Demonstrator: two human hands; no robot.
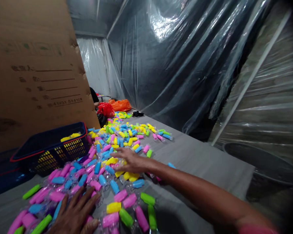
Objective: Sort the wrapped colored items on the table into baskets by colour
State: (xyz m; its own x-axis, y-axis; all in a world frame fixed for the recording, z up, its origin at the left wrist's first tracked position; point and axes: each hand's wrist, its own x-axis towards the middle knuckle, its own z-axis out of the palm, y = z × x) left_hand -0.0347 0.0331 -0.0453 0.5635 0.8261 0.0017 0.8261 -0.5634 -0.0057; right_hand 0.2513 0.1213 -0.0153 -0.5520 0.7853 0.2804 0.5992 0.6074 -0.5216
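Note:
Small pink, blue, yellow and green tube-shaped pieces (109, 219), many with clear plastic at their ends, lie spread in a loose heap along the grey table. Low in the view, my left hand (75, 213) rests palm down on the near part of the heap, its fingers spread over pink and blue pieces. Farther off, my right hand (130, 161) reaches in from the right across the middle of the heap. Its fingers are stretched out above yellow and blue pieces, and its palm side is hidden. Nothing shows as held in either hand.
A dark blue basket (61, 154) with yellow pieces inside stands at left, before a tall cardboard box (36, 81). Red (106, 110) and orange plastic bags (120, 105) lie at the far end, beside a partly hidden person. Plastic sheeting (166, 65) hangs along the right.

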